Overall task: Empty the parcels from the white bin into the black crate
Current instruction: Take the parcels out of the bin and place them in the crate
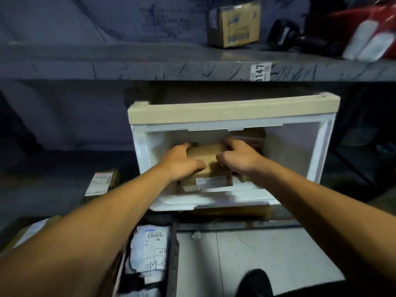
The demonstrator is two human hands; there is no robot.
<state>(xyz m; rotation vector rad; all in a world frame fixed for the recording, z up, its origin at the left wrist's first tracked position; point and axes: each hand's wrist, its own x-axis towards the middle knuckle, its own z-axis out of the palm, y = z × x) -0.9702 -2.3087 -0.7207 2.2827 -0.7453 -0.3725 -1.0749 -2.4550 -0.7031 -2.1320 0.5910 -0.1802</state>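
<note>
The white bin (297, 146) with a beige top rim sits on the lower shelf, its open side facing me. Inside it lies a brown cardboard parcel (205, 154), with another labelled brown parcel (211, 182) below it. My left hand (182, 161) grips the upper parcel's left side, thumb on top. On that parcel's right side my right hand (237, 156) holds on, its fingers curled over the far edge. The black crate (172, 254) stands at the bottom left, holding white labelled parcels (152, 247).
A grey shelf board (150, 67) with a numbered tag runs above the bin; on it stand a cardboard box (234, 24) and a red item (368, 31). A labelled parcel (100, 182) lies left of the bin. A pale floor (267, 258) and a dark shoe (255, 284) are below.
</note>
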